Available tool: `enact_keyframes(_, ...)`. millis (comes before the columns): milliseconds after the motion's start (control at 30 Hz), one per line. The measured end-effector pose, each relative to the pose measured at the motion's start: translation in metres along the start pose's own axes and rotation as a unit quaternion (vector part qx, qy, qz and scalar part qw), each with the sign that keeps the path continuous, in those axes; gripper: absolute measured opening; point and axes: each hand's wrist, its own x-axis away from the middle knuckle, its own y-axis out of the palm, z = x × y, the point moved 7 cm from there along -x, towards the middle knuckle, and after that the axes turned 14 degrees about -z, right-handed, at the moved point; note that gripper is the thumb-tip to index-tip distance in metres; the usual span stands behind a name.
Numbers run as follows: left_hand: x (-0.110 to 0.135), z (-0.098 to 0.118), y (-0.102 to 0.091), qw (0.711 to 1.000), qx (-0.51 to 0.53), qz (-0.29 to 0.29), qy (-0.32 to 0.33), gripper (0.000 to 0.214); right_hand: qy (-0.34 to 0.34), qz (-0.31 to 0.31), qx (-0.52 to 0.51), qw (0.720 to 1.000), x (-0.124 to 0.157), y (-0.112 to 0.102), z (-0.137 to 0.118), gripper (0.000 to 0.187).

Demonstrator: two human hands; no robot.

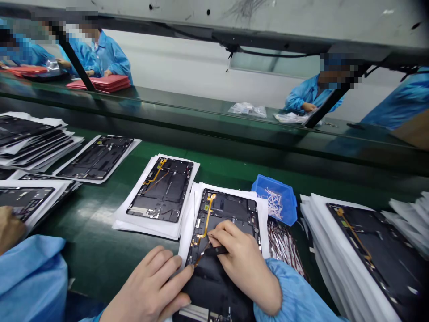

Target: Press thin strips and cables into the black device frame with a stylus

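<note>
A black tablet-like panel [234, 223] with its inner side up lies in front of me on white paper sheets. An orange flex cable [208, 217] runs along its left part. My right hand [239, 261] is closed around a small black tool [216, 251] with a thin tip, which points down-left at the panel's lower left part. My left hand [152, 286] rests at the panel's left edge with its fingers stretched out. Its index fingertip touches the panel close to the tool's tip. What lies right under that fingertip is hidden.
Another panel [164, 188] on paper lies to the left. At the right stand a blue bin [290, 201] of small white-pink pieces, dark strips [284, 246] and a paper stack [330, 250] with a panel. Panel stacks [36, 147] and another person's hand [11, 228] are at far left.
</note>
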Motion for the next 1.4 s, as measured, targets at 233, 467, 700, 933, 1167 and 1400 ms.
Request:
enact_keyframes(233,-0.0023,-0.0001,-0.0002,1.000,-0.005,0.000,0.004,0.030,0.001,-0.004,0.022,1.000,0.0009,0.0021,-0.0007,0.020)
enact_keyframes(467,-0.0003,0.0005,0.0015,1.000,0.004,-0.001,0.003,0.029,-0.006,0.006,-0.002,1.000,0.0022,0.0002,-0.0001,0.020)
enact_keyframes(700,-0.0016,0.0018,-0.0027,1.000,0.002,0.015,0.001,0.030,-0.010,0.015,-0.009,1.000,0.0033,0.0006,-0.0007,0.020)
enact_keyframes(933,-0.0026,0.0031,-0.0048,1.000,0.004,0.031,0.001,0.031,-0.013,0.018,0.007,1.000,0.0034,0.0023,0.0005,0.021)
enact_keyframes(1167,-0.0025,0.0029,-0.0057,1.000,0.005,0.030,0.003,0.031,-0.009,0.016,0.014,1.000,0.0046,0.0021,-0.0003,0.021)
enact_keyframes(1400,-0.0028,0.0022,-0.0035,1.000,0.006,0.027,0.000,0.030,-0.002,0.008,0.026,1.000,0.0025,0.0041,0.0011,0.021)
